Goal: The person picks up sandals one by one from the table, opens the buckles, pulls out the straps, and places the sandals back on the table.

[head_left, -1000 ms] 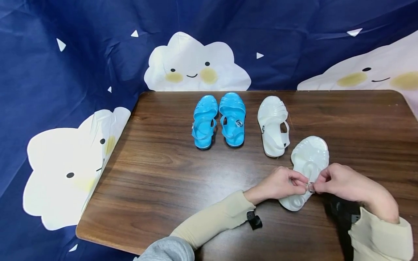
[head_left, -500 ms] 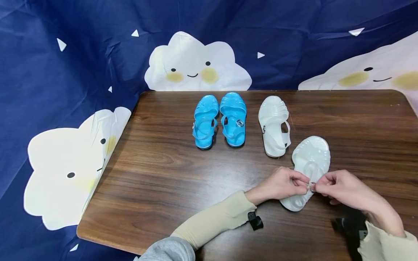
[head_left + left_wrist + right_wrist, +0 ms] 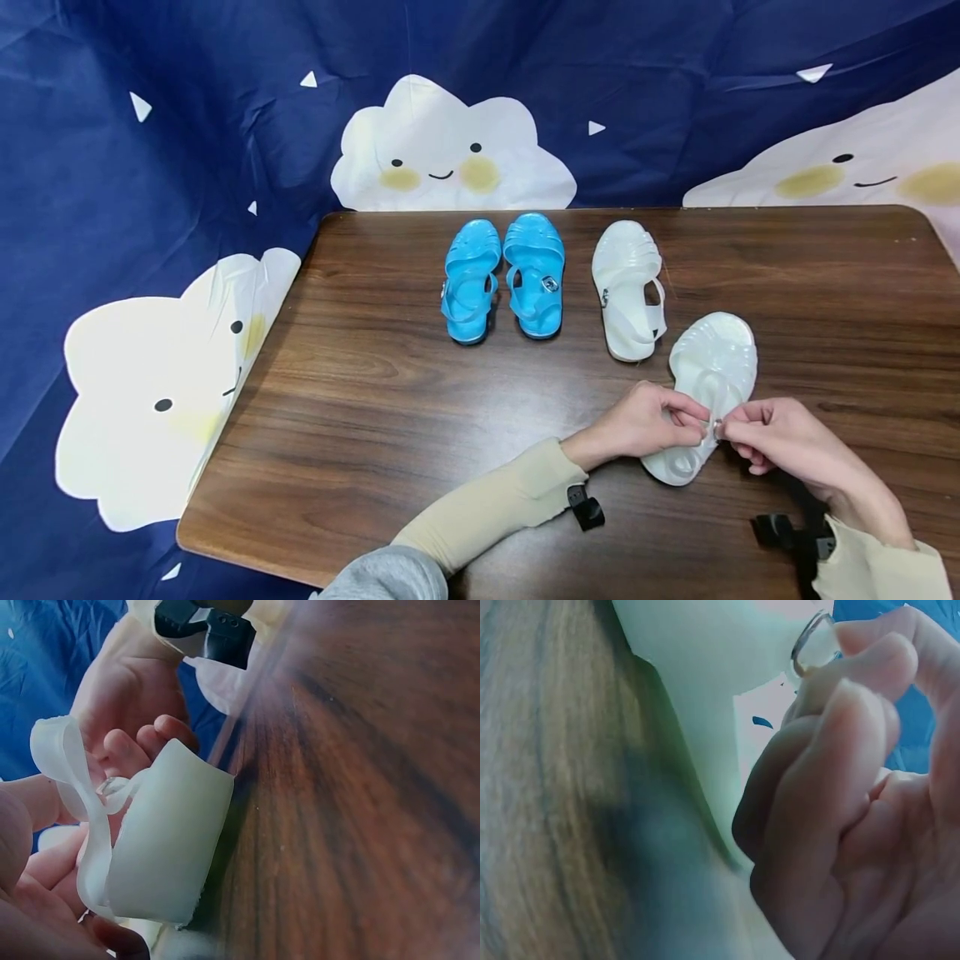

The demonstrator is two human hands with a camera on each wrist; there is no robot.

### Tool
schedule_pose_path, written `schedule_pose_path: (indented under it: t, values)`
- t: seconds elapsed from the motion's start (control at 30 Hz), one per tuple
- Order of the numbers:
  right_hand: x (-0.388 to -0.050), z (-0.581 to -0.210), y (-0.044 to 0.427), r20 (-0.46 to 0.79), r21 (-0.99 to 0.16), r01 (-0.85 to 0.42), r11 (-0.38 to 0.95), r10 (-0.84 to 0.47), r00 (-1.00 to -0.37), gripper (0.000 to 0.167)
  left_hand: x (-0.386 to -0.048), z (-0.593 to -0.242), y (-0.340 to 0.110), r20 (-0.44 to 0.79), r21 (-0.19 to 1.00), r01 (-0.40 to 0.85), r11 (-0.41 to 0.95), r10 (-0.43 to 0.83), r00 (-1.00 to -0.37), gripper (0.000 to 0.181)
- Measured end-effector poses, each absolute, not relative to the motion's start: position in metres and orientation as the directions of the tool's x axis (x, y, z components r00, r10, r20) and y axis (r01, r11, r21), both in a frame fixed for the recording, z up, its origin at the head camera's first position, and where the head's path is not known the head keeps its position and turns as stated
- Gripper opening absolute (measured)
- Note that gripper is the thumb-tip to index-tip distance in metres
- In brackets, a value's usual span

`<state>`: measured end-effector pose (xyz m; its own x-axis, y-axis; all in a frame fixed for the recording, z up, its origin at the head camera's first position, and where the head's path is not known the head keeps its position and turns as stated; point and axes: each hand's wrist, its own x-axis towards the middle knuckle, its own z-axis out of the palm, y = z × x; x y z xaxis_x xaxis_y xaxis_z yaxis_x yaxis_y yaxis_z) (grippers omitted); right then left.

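Note:
A translucent white jelly sandal (image 3: 716, 354) lies toe-away on the table, angled to the right. From its left side my left hand (image 3: 647, 421) pinches the sandal's strap (image 3: 96, 847) between thumb and fingers. On the other side my right hand (image 3: 787, 437) pinches the small metal buckle (image 3: 808, 643) with thumb and index finger, its other fingers curled. Whether the strap passes through the buckle is hidden by the fingertips. In the left wrist view the sandal's heel (image 3: 172, 840) stands between the two hands, with the strap looping up beside it.
A second white sandal (image 3: 626, 292) lies just behind and left of the held one. Farther left sits a pair of blue sandals (image 3: 534, 275). The wooden table (image 3: 360, 433) ends at a blue cloud-print cloth (image 3: 645, 67) behind.
My right hand has shifted slightly and turned at the buckle, its lower fingers now showing more. My left hand and the sandals stay nearly where they were.

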<state>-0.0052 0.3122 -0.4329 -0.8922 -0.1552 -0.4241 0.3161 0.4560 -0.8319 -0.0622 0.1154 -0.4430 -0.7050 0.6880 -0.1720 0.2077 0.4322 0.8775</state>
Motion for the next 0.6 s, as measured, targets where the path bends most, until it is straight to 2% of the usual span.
schedule_pose_path:
  t: [0.4,0.6]
  values:
    - [-0.009,-0.439,0.323,-0.367,-0.889,0.245,0.387,-0.282,-0.886,0.018,-0.063,-0.442,0.116,-0.183,0.881,0.183,0.436,0.671,-0.718,0.019]
    - [-0.011,-0.44,0.323,-0.378,-0.896,0.262,0.359,-0.306,-0.874,0.018,-0.064,-0.442,0.116,-0.235,0.9,0.089,0.426,0.649,-0.724,0.018]
